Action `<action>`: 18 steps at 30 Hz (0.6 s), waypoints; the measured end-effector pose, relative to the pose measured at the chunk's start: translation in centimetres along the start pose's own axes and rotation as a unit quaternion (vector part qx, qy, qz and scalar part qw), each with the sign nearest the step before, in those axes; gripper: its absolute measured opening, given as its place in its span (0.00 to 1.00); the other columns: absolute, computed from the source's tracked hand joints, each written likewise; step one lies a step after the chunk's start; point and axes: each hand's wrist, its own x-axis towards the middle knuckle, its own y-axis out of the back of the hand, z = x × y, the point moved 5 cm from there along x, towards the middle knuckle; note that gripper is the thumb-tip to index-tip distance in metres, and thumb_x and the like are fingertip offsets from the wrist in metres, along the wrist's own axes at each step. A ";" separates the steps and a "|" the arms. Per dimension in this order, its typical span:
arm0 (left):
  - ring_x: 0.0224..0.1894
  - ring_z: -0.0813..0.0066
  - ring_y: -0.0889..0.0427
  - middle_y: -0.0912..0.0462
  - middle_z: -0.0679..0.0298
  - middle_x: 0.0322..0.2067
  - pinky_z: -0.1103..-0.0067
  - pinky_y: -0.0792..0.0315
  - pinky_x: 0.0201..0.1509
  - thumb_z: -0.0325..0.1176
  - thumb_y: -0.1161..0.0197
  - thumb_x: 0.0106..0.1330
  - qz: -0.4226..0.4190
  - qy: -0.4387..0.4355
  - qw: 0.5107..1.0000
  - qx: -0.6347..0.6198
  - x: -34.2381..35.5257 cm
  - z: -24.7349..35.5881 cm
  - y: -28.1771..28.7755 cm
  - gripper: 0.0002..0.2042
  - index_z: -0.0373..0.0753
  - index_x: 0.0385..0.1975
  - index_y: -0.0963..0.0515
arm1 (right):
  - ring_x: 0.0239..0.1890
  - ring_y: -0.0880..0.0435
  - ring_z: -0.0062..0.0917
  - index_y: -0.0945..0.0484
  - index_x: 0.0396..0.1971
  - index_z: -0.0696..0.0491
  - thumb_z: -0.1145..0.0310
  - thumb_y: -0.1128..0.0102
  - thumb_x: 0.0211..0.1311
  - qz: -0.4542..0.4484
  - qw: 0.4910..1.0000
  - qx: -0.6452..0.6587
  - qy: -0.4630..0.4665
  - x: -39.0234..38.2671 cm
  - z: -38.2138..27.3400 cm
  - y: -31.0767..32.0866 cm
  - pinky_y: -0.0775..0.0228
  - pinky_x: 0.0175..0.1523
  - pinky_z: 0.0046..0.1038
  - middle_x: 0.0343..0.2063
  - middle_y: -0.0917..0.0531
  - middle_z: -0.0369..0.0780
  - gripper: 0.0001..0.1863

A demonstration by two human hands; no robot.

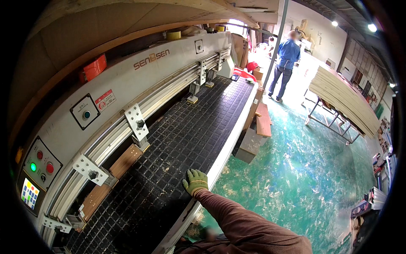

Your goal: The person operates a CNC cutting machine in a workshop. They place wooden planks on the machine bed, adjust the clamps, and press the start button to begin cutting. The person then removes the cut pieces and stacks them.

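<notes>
1. Across the right half of the frame we had a green floor (287, 178), scuffed with pale marks.
2. We stood at a long grey machine (127, 78), its housing running from the lower left to the top centre.
3. Its black gridded belt (169, 148), dusted with pale specks, stretched from the bottom left toward the upper centre; our hand was on it.
4. At the upper right, a stack of pale boards (342, 97) sat on a wheeled metal frame.
5. Near the top, right of centre, a co-worker (287, 55) in a blue top stood beyond the machine's far end.
6. Brown wood (127, 161), partly hidden by brackets, lay along the belt's left edge, lower left of the frame.
7. Just below centre, our right hand (196, 182), in an olive glove, rested near the belt's white rim; its fingers lay close together, slightly bent, gripping nothing that we could see. The left hand's state we could not tell.
8. Perforated metal brackets (136, 122) stood along the rails, left of centre.
9. At the far lower left, a green button (33, 167) glowed.
</notes>
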 end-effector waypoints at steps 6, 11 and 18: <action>0.72 0.41 0.30 0.27 0.49 0.70 0.41 0.41 0.75 0.70 0.52 0.72 -0.003 0.024 1.000 0.009 0.6 -1.3 -1.1 0.40 0.43 0.70 0.26 | 0.76 0.33 0.42 0.30 0.73 0.51 0.41 0.49 0.73 0.011 1.000 0.009 0.008 0.0 -1.2 0.3 0.47 0.79 0.45 0.73 0.28 0.45 0.38; 0.73 0.42 0.31 0.27 0.49 0.71 0.42 0.41 0.75 0.71 0.51 0.70 -0.016 0.031 0.999 0.016 0.7 -0.8 -1.8 0.41 0.44 0.71 0.26 | 0.76 0.33 0.41 0.29 0.73 0.51 0.42 0.50 0.74 0.019 1.000 -0.001 0.005 -0.1 -0.5 0.1 0.46 0.79 0.43 0.73 0.27 0.44 0.37; 0.75 0.46 0.33 0.31 0.55 0.74 0.43 0.41 0.74 0.68 0.63 0.77 0.032 0.030 0.997 0.062 2.7 -4.9 -9.8 0.37 0.49 0.76 0.32 | 0.77 0.34 0.39 0.32 0.75 0.51 0.42 0.52 0.75 -0.016 1.000 -0.014 0.004 0.0 -1.7 0.9 0.47 0.80 0.42 0.75 0.30 0.44 0.38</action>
